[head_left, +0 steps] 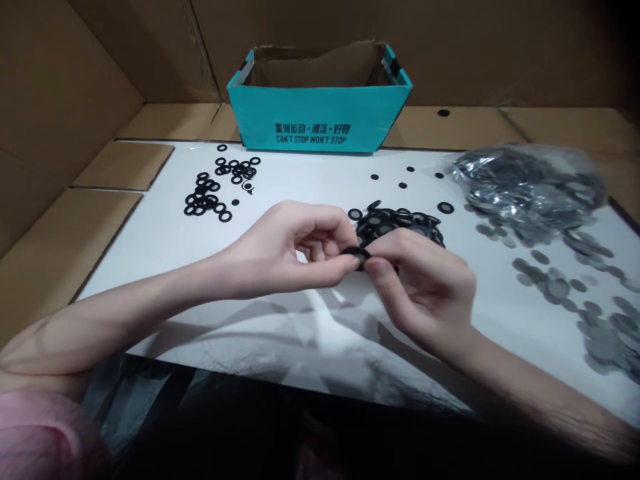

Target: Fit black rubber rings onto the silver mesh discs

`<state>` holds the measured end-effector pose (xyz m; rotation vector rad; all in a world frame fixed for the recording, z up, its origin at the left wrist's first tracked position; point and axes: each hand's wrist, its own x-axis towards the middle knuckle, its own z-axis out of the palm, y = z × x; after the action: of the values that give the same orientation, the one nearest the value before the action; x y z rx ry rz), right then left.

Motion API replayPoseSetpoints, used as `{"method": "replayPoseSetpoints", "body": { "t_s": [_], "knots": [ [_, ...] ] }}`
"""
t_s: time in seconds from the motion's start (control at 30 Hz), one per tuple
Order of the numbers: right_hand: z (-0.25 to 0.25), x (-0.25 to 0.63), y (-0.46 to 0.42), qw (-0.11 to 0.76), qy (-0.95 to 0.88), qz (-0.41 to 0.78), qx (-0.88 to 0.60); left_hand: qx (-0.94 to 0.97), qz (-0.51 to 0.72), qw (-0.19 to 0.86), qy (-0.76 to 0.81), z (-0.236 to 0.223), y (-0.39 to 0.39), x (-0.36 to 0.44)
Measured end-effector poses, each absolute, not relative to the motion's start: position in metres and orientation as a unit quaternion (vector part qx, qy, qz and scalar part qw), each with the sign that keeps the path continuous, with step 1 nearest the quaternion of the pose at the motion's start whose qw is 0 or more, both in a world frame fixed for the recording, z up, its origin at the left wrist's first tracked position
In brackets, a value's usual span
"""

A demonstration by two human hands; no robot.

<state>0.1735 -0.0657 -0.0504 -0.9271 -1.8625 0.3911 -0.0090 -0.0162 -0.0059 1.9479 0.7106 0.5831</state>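
Head view: brown cardboard walls [450, 53] behind a smooth white tabletop [310, 180]; turquoise box [320, 107] at the back; crinkled plastic bag [530, 190], right; left hand [285, 250] and right hand [430, 283], near a dark heap [385, 221], together pinching a round, black-rimmed disc [360, 254].

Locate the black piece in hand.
Head view, right of centre: the black piece is at the fingertips of the left hand and right hand, appearing by the near-left edge of the dark pile.
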Motion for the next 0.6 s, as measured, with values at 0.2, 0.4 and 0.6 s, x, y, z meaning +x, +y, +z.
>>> {"method": "replayPoseSetpoints", "body": {
  "t_s": [0.2, 0.4, 0.6],
  "knots": [
    [-0.0504, 0.1765, -0.0633, 0.473, -0.776, 0.182, -0.374, 0.822, 0.264, 0.425, 0.272, -0.0112, -0.0205, -0.0078],
    [-0.0549, 0.1779, -0.0659, 0.485, -0.770, 0.174, -0.376, 0.836, 0.260, 0.406, 0.263, -0.0113, -0.0208, -0.0100],
    [-0.0550, 0.1769, -0.0682, 0.495, -0.772, 0.166, -0.363, 0.834, 0.219, 0.428, 0.270, -0.0067, -0.0177, -0.0130]
  ]
}}
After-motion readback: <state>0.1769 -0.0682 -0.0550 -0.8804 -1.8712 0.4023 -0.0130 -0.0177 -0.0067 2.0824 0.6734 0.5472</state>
